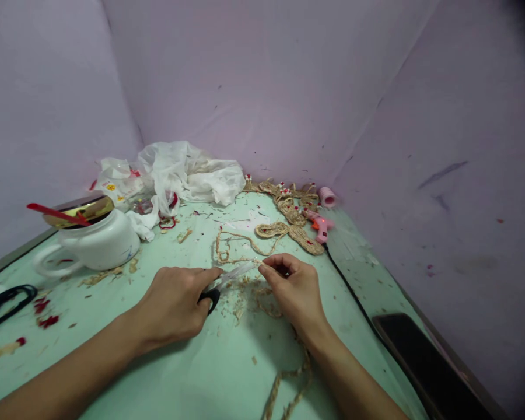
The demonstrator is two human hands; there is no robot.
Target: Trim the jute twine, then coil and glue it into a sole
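Note:
My left hand (pixel 179 300) grips a pair of scissors (pixel 236 273) by its black handles, with the blades pointing right. At the blade tips, my right hand (pixel 295 289) pinches a braided straw-coloured rope (pixel 242 261) between thumb and fingers. One part of this rope lies in a loose loop beyond the hands, and another length (pixel 284 382) runs toward the near edge below my right wrist. Whether the blades touch the rope is too blurred to tell. A coiled rope piece (pixel 289 233) with rounded ends lies just beyond my right hand.
A white mug (pixel 100 239) holding a red stick stands at left, near a black cable (pixel 9 306). White plastic bags (pixel 192 175) are heaped at the back. A pink glue gun (pixel 321 226), its cord, a pink roll (pixel 328 197) and a dark phone-like slab (pixel 429 361) lie at right. Fibre scraps litter the table.

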